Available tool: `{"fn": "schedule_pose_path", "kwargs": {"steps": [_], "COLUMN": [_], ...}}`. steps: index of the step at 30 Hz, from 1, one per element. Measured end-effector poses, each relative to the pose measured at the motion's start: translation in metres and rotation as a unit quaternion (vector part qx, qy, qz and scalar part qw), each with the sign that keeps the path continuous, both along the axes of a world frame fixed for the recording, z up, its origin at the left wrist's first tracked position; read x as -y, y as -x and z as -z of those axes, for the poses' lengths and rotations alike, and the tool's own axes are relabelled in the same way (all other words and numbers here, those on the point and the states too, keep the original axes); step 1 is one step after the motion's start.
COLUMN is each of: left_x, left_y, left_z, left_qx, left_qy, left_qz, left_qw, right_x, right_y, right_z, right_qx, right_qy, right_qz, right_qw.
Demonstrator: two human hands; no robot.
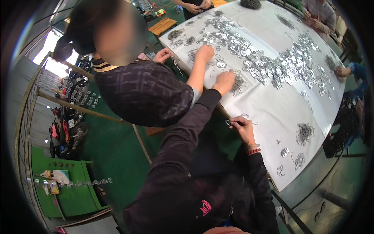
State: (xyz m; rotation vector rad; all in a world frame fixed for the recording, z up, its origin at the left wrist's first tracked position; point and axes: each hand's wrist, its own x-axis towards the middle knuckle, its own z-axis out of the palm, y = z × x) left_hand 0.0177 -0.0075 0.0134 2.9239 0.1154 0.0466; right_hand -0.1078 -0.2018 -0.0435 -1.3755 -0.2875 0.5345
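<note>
My left hand point(224, 82) reaches across to a pile of thin bent wire hooks point(238, 84) near the table's left edge. Its fingers are curled down at the pile, and whatever they grip is hidden. At the near edge of the white-covered table point(269, 105), my right hand point(243, 129) is closed in a pinch on a small shiny metal piece point(228, 122), too small to tell its exact shape. A loose wire hook point(244, 115) lies just beyond that hand. On the right wrist is a red bead bracelet point(254, 151).
Flat silver metal pieces point(269, 68) spread across the table's middle. More wire piles point(305, 133) lie to the right. Close on my left, a person in a dark patterned shirt point(144, 89) works with a hand point(204, 53) over the table. Other people work around the far sides.
</note>
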Motion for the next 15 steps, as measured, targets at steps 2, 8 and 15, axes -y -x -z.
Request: {"fn": "schedule_pose_path", "kwargs": {"steps": [2,8,15], "left_x": [-0.013,-0.024,0.001], "left_y": [0.004,0.017,0.062], "left_z": [0.009,0.004,-0.024], "left_qx": [0.033,0.211,0.111], "left_qy": [0.018,0.142,0.395], "left_qz": [0.029,0.074,0.047], "left_qw": [0.999,0.964,0.911], "right_x": [0.002,-0.001,-0.006], "right_y": [0.002,-0.005,0.002], "right_z": [0.000,0.002,-0.004], "right_qx": [0.026,0.000,-0.014], "right_qy": [0.035,0.001,0.010], "right_qz": [0.007,-0.008,0.015], "right_qw": [0.999,1.000,1.000]}}
